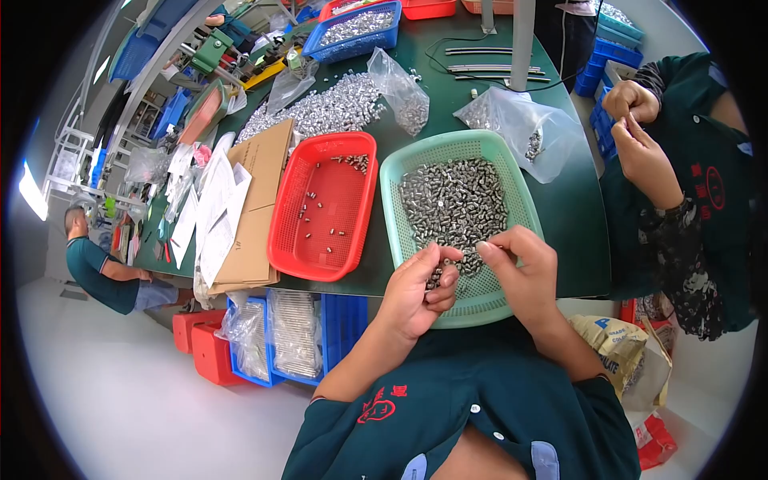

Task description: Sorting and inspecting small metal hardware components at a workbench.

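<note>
Green desk (pixel 576 232), loose metal parts

Cups a few metal parts (pixel 434 280) in the curled left hand (pixel 416 294), over a mint basket (pixel 472 314) heaped with more; brings right hand (pixel 524 268) thumb and forefinger near-closed, cannot tell whether on a piece. Seems mid-picking; probably calls next for delicate pinching. Farther out: red shirt emblem (pixel 376 410), lettered yellow sack (pixel 604 340).

Landmark: green basket (pixel 524 188). Below it and to the left, wearer's shirt (pixel 496 384): red embroidered emblem (pixel 377 410), oval with a winged shape, red character at its upper right. Right of basket, co-worker's shirt (pixel 704 148): red oval badge (pixel 714 188), characters alongside. Lower right of basket, yellowish bag (pixel 614 342): large blue letter, dark capitals under it. Left, beyond red basket (pixel 284 240): cardboard (pixel 260 200), small dark marking; papers (pixel 220 228), print too fine to read.
</note>
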